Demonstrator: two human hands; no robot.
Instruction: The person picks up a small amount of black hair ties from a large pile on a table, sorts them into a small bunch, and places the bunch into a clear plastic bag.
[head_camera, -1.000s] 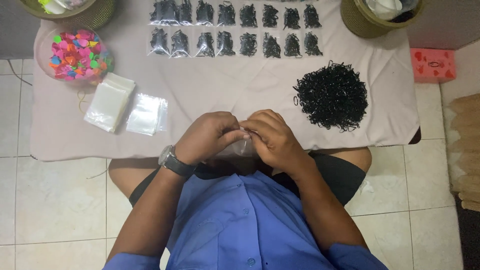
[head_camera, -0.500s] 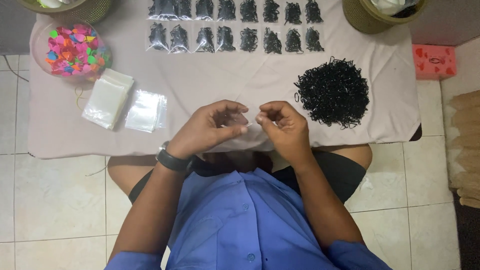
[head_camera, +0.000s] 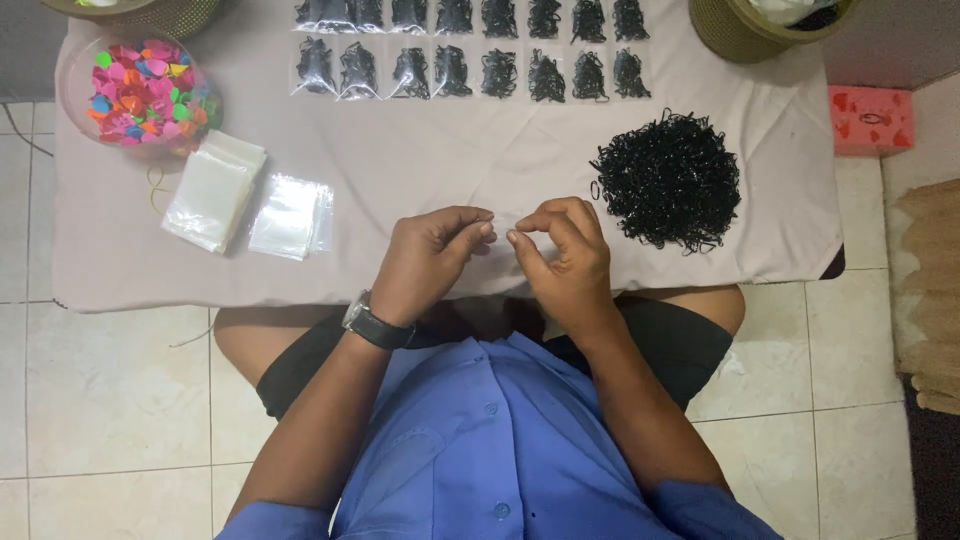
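Both hands meet at the near edge of the table, fingertips pinched toward each other. The left hand (head_camera: 432, 258) and the right hand (head_camera: 562, 252) seem to hold a small clear bag (head_camera: 500, 226) between them; it is nearly invisible against the cloth, so whether anything is inside cannot be told. Each grip is narrow, thumb against forefinger.

In my judgement, the step goes best with the pinches kept close to the bag's mouth and the pull gentle and even, so the thin film does not crease or slip.

At two o'clock from the hands lies a loose heap of black elastic bands (head_camera: 668, 180). At twelve o'clock, two rows of filled bags (head_camera: 480, 72) each hold a black bundle. At ten o'clock sit two stacks of empty clear bags (head_camera: 245, 198). Farther at ten o'clock, a clear tub (head_camera: 80, 75) holds bright, many-coloured small pieces. A woven basket (head_camera: 735, 35) stands at one o'clock, its contents pale and unclear.
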